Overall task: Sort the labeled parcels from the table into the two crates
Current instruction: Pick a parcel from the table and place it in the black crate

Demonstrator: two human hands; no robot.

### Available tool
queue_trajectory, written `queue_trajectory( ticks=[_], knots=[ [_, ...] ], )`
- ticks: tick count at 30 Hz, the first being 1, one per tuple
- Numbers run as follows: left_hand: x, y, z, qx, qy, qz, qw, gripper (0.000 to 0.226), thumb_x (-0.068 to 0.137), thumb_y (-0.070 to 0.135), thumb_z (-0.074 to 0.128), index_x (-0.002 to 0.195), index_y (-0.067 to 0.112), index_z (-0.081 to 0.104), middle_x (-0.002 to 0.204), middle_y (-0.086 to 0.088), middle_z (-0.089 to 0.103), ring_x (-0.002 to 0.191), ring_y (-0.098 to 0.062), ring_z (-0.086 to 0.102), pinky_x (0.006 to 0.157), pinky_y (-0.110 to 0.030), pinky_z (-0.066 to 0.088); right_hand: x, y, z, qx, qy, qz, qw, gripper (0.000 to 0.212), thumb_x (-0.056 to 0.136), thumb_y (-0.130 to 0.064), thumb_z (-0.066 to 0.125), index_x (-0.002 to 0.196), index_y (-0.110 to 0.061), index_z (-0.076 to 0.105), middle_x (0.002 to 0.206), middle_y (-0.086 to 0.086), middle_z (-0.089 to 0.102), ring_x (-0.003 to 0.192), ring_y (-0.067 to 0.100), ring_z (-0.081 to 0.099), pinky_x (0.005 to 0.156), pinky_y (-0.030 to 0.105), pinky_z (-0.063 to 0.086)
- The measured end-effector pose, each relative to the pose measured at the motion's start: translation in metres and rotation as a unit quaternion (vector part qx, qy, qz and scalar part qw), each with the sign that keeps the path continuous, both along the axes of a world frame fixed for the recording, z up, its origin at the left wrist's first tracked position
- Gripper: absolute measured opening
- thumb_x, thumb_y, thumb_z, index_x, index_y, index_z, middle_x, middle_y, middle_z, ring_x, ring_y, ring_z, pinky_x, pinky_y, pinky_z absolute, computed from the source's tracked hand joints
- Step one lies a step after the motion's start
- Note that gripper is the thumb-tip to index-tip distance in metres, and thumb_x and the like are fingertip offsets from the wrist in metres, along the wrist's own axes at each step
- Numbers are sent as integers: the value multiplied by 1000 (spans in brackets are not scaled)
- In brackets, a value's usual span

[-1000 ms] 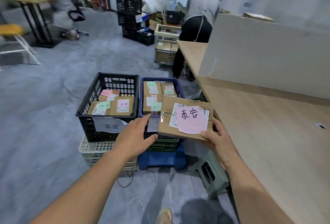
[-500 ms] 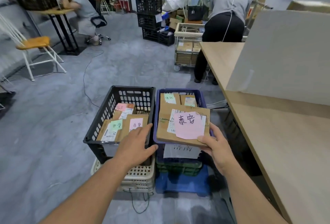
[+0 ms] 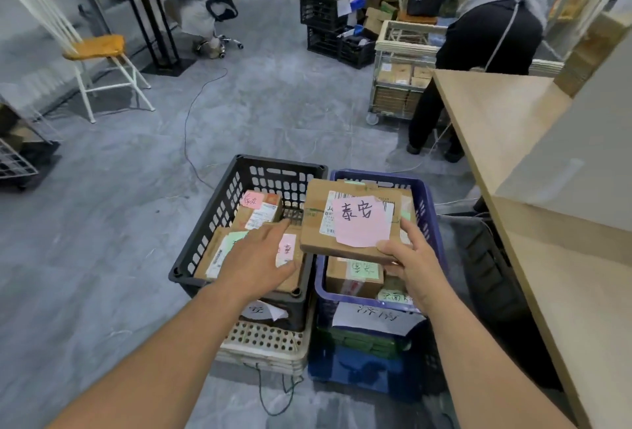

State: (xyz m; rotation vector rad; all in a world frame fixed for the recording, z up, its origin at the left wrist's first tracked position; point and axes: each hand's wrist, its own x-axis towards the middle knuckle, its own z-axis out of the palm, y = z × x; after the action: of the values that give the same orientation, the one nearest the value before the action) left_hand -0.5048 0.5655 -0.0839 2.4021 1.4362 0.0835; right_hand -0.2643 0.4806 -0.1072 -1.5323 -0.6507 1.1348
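My right hand [image 3: 408, 263] grips a flat cardboard parcel [image 3: 316, 233] by its near right corner; a pink handwritten label [image 3: 361, 221] covers part of its shipping sticker. The parcel hangs over the blue crate [image 3: 429, 213], its left edge reaching the gap between the crates. My left hand [image 3: 261, 254] hovers open, fingers spread, over the parcels in the black crate [image 3: 219, 203], close to the held parcel's left edge. Both crates hold several labelled cardboard parcels and carry paper signs on their front walls.
The crates stand on stacked crates on the grey floor. A wooden table [image 3: 496, 121] with a grey divider panel runs along the right. A person [image 3: 492, 35] bends over a trolley [image 3: 400, 73] at the far end. A white chair [image 3: 89, 49] and a floor cable [image 3: 191, 127] lie left.
The view has tilted up and closer to the crates. The parcel in my right hand has shifted left toward the black crate, and my left hand has moved forward over the black crate's parcels.
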Motion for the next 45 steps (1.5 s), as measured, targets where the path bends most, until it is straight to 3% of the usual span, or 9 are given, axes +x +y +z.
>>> queue_trajectory(
  ticks=[5, 11, 15, 19, 25, 28, 35, 39, 45],
  knots=[
    [-29, 41, -10, -6, -2, 13, 1000, 78, 91, 50, 52, 153, 24, 13, 154, -2, 29, 138, -21, 31, 109, -36, 32, -25, 45, -5, -10, -20, 17, 1000, 63, 84, -16, 69, 136, -39, 41, 117, -6, 60, 111, 22, 60, 100, 45, 49],
    [-62, 116, -20, -11, 11, -15, 1000, 78, 90, 50, 54, 152, 23, 15, 152, -1, 32, 137, -21, 32, 108, -33, 32, -62, 103, -10, -24, -22, -5, 999, 51, 85, -8, 66, 120, -40, 47, 106, -2, 62, 99, 20, 64, 89, 33, 52],
    [-91, 180, -25, -5, 14, -37, 999, 76, 89, 51, 55, 150, 24, 19, 146, -3, 40, 130, -22, 40, 102, -35, 37, -93, 150, -16, -42, -27, -28, 998, 66, 84, -8, 68, 139, -34, 41, 103, -6, 64, 100, 19, 66, 99, 43, 50],
    [-115, 236, -36, -15, 28, -57, 998, 81, 86, 58, 54, 150, 23, 19, 149, -1, 37, 130, -22, 38, 103, -36, 36, -115, 191, -27, -67, -33, -40, 996, 61, 84, -7, 68, 136, -31, 46, 102, -2, 70, 100, 19, 67, 100, 45, 49],
    [-126, 310, -78, -26, 67, -100, 992, 82, 87, 59, 50, 151, 24, 14, 155, 1, 25, 137, -19, 30, 110, -34, 30, -127, 250, -71, -87, -19, -62, 994, 53, 84, -11, 70, 125, -35, 48, 103, -5, 69, 89, 12, 68, 71, 25, 52],
    [-119, 337, -106, -31, 87, -111, 989, 83, 88, 59, 49, 152, 24, 11, 157, 1, 22, 140, -18, 26, 112, -35, 28, -123, 280, -105, -105, -15, -54, 993, 69, 65, -30, 78, 129, -37, 52, 116, -4, 69, 99, 17, 68, 78, 34, 56],
    [-100, 393, -174, -38, 122, -116, 985, 80, 89, 55, 50, 152, 23, 12, 158, 0, 19, 142, -20, 23, 113, -37, 25, -104, 354, -202, -129, 7, -22, 991, 62, 83, -20, 70, 137, -37, 44, 132, -3, 56, 114, 22, 58, 90, 39, 54],
    [-96, 413, -204, -40, 129, -107, 985, 77, 92, 55, 47, 152, 24, 10, 160, 1, 12, 144, -18, 18, 115, -36, 23, -107, 386, -247, -150, 8, -38, 988, 68, 78, -26, 72, 137, -42, 44, 134, -5, 55, 114, 22, 58, 95, 46, 52],
    [-104, 416, -231, -39, 93, -91, 991, 74, 93, 54, 44, 153, 24, 12, 160, 5, 15, 144, -14, 19, 114, -30, 24, -117, 433, -299, -150, 50, -39, 987, 70, 80, -19, 73, 142, -33, 41, 135, -1, 54, 112, 20, 59, 95, 40, 51]
  ],
)
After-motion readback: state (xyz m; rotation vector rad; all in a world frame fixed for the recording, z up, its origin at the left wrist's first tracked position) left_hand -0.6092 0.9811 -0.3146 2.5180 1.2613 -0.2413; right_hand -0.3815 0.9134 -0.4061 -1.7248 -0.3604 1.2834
